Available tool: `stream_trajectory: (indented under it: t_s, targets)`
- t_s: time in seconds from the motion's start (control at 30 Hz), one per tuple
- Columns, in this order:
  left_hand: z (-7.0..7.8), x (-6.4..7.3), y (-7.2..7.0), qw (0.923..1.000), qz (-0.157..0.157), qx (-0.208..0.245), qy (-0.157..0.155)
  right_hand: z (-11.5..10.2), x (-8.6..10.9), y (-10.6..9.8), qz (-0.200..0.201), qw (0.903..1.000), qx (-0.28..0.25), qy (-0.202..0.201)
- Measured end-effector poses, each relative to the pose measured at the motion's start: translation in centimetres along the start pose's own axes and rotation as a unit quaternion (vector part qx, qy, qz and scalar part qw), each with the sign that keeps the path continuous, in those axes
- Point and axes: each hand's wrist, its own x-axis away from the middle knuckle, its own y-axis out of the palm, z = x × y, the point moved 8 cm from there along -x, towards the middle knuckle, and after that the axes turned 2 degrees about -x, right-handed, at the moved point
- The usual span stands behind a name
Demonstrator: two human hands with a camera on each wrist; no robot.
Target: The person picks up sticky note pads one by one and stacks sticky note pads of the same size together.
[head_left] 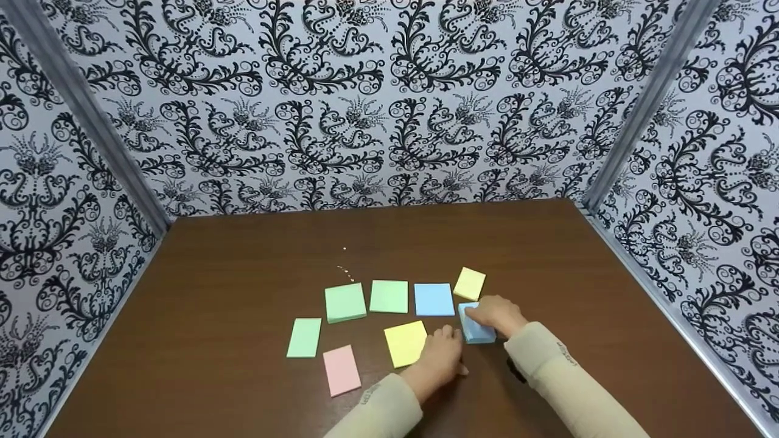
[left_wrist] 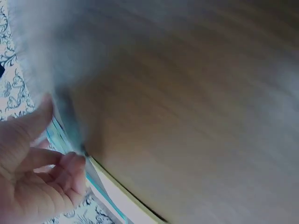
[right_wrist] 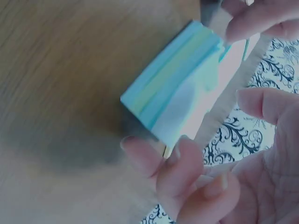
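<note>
In the head view my right hand (head_left: pixel 498 314) is over a thick blue sticky-note pad (head_left: pixel 478 328), overlapping its upper right part. The right wrist view shows this pad's layered blue and yellow-green side (right_wrist: pixel 173 79), beyond the loosely bent fingers of my right hand (right_wrist: pixel 205 182), with the thumb held apart. My left hand (head_left: pixel 443 353) is between the blue pad and a yellow note pad (head_left: pixel 404 344), overlapping the yellow one's right edge. Seen from the left wrist, my left hand (left_wrist: pixel 42 172) has thumb and bent fingers spread apart, nothing between them.
A small yellow pad (head_left: pixel 470 284) lies behind the blue one. Leftward are a flat blue pad (head_left: pixel 434 299), green pads (head_left: pixel 389 296) (head_left: pixel 345 302), a narrow green pad (head_left: pixel 304 337) and a pink one (head_left: pixel 342 370). Patterned walls (head_left: pixel 365 109) enclose the brown table (head_left: pixel 213 274).
</note>
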Motion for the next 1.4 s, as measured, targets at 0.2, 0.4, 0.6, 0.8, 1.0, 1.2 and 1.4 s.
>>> stream_trajectory:
  t_s: [0.2, 0.4, 0.6, 0.8, 1.0, 1.2, 1.4]
  targets:
    - [-4.0, 1.9, -3.1, 0.9901, 0.096, 0.086, 0.055, 0.0, 0.5, -1.9, 0.05, 0.9983, -0.007, -0.028]
    - [-10.6, 3.1, -4.0, 0.9831, 0.104, 0.15, 0.009, -2.3, 1.9, -2.4, 0.066, 0.9924, -0.074, -0.073]
    - [-17.0, 3.7, -2.6, 0.974, 0.046, 0.204, -0.087, -7.9, 4.2, -1.2, 0.081, 0.9776, -0.084, -0.175]
    - [-20.1, 4.6, -1.0, 0.9698, 0.012, 0.202, -0.136, -13.8, 5.7, 2.9, 0.035, 0.9677, -0.101, -0.229]
    - [-20.9, 4.9, -0.1, 0.9677, -0.021, 0.185, -0.17, -18.2, 6.1, 7.8, 0.03, 0.9679, -0.055, -0.243]
    - [-21.3, 5.1, 0.2, 0.9664, -0.01, 0.18, -0.183, -21.0, 6.2, 10.7, 0.051, 0.9742, -0.007, -0.22]
    - [-21.6, 5.1, 0.2, 0.9618, -0.025, 0.18, -0.204, -22.4, 6.0, 12.7, 0.031, 0.9793, 0.024, -0.199]
